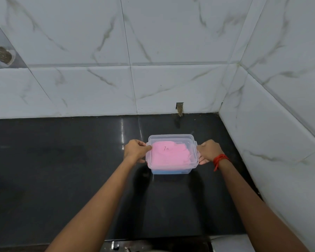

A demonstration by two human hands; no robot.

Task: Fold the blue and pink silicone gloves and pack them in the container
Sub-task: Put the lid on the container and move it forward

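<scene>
So at the bottom of the frame it's just my two forearms coming in from the lower corners, over the front edge of the dark glossy bench (pixel 62 170). There's some metal bit down at the bottom edge, too cut off to tell what it is. A bit further out, my left hand (pixel 135 150) is curled round the left end of the container (pixel 193 167), thumb lying on top of the clear lid (pixel 171 137). My right hand (pixel 207 151) is wrapped round the right end the same way, fingers tucked under by the side clip, with a red thread (pixel 220 159) tied on that wrist. The container sits just right of the middle of the frame with its lid on. The pink glove (pixel 169 155) fills the top, pressed up under the lid, and the blue glove (pixel 171 172) shows as a strip below it through the near wall. Can't tell whether the box is resting on the bench or held slightly off it. Behind it the bench runs back to a white marble-look tiled wall (pixel 98 51), which turns a corner on the right, and there's a small broken notch (pixel 179 108) in the tile right at the bench line.
</scene>
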